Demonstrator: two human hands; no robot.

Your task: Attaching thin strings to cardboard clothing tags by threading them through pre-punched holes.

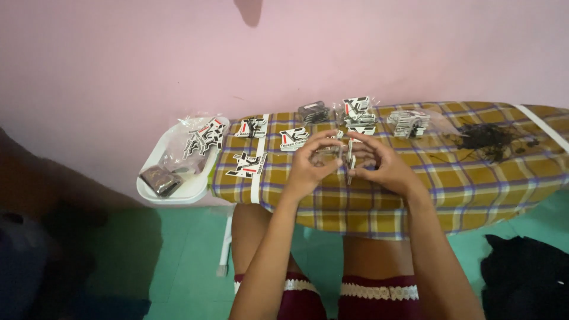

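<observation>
1. Pink painted wall (118, 59) fills the upper half, 12 o'clock.
2. Teal-green floor (184, 255) below, 6 to 7 o'clock; the person's bare knees and maroon shorts with a white lace hem (379, 291) at 6.
3. Ironing board covered in yellow, brown and purple plaid cloth (474, 189) runs from centre out to 3 o'clock; white straps cross it.
4. Black cloth heap (527, 272) on the floor at 4 o'clock.
5. White plastic tray (155, 191) at the board's 9 o'clock end, holding clear bags of tags and a dark foil packet.
6. Left hand (308, 166) at centre, fingers curled in, tips pinched on a small flat card tag (351, 155) printed in black, white and red.
7. Right hand (388, 169) just beside it at 3 o'clock, fingers curled, tips touching the same tag from the other side. Tag is held upright between both hands, just above the cloth; how tight the grip is, can't tell.
8. Tangle of thin black strings (486, 137) on the cloth at 2 o'clock.
9. Loose printed tags (248, 166) lie flat at 9 to 10 o'clock of the hands.
10. Stacked tag bundles (408, 123) and a bagged stack (358, 109) at 12 to 1 o'clock, near the wall.
11. Small clear packet with dark contents (313, 111) at 12.
</observation>
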